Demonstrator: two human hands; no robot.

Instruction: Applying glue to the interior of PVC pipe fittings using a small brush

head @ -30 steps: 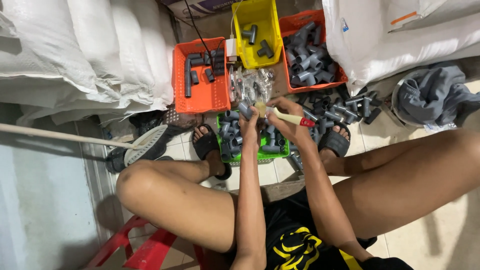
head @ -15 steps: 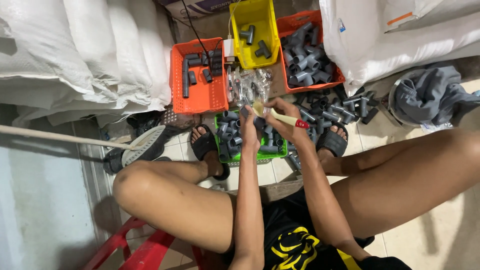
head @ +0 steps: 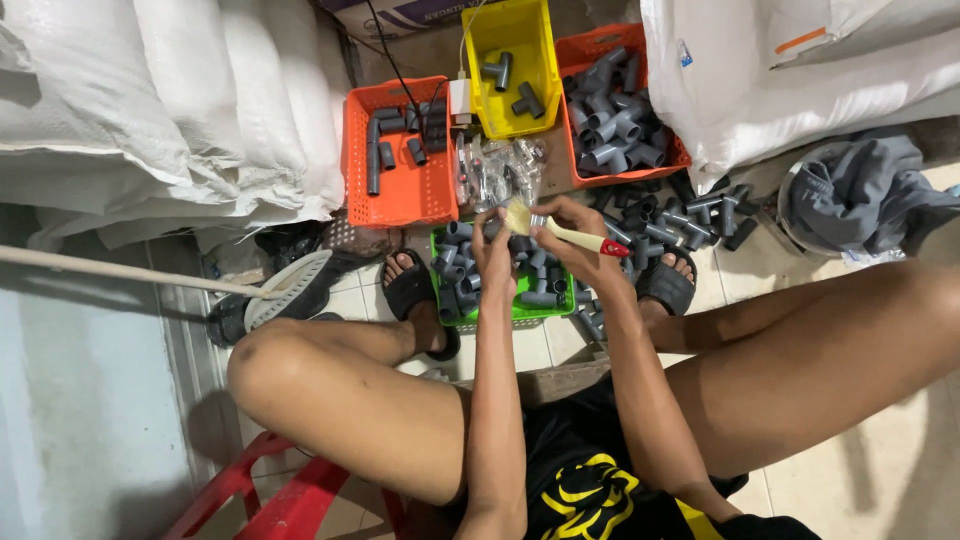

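Presently the left hand (head: 493, 243) pinches a grey pipe fitting (head: 492, 229) over the green basket (head: 520, 305) while the right hand (head: 570, 235), fingers closed on a small brush (head: 555, 230), coats it; beyond stand orange (head: 395, 205) and yellow (head: 520, 60) bins.

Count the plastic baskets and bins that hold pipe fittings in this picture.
4: an orange basket at left, a yellow bin at top, an orange bin to its right, a green basket under the hands. More may be hidden.
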